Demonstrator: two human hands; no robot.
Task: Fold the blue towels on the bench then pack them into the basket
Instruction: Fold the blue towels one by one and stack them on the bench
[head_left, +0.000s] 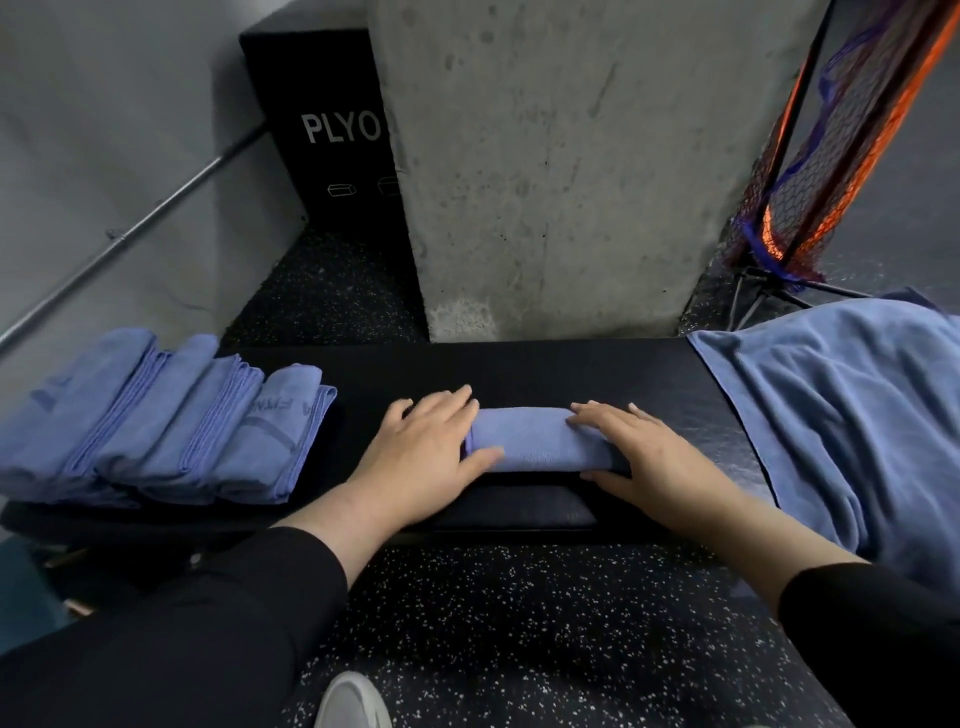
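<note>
Blue folded towel (540, 441) between both flat hands

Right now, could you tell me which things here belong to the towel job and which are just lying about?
Job: folded towel under left hand and right hand; folded stack; unfolded towels; bench.
Lying about: plyo box; netted stand; concrete pillar.

Black PLYO box (332, 135) behind concrete pillar (571, 166) — orange netting (831, 171) right.

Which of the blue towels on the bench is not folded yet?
The loose blue cloth towel spread at the bench's right end; the others are folded.
</note>
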